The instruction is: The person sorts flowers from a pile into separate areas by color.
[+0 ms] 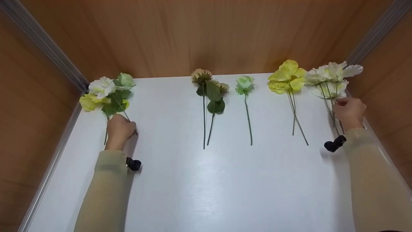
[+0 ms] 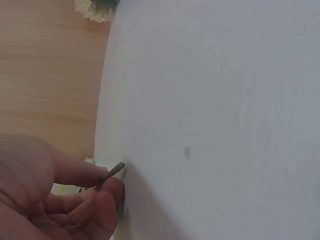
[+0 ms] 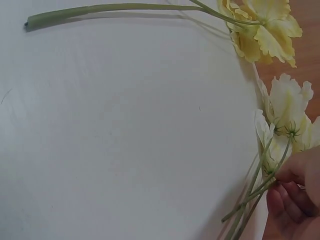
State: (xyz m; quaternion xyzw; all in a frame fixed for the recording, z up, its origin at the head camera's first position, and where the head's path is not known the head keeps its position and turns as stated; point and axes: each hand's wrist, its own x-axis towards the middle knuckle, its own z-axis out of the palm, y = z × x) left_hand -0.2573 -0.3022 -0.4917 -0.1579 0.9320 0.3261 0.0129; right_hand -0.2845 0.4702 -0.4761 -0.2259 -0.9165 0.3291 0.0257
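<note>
At the left end of the table my left hand pinches a green flower stem between thumb and fingertips. Above that hand lies a cluster with a white flower, a pale green rose, yellow petals and dark green leaves. My right hand is at the far right, by the side wall, and grips stems of the white flowers with thumb and fingers. Some of these stems cross below the fingertips. The white heads lie just beyond the hand.
Between the hands lie two brownish flowers with leaves, a single light green rose and yellow flowers with crossing stems. Wooden panels stand behind and at both sides of the white table.
</note>
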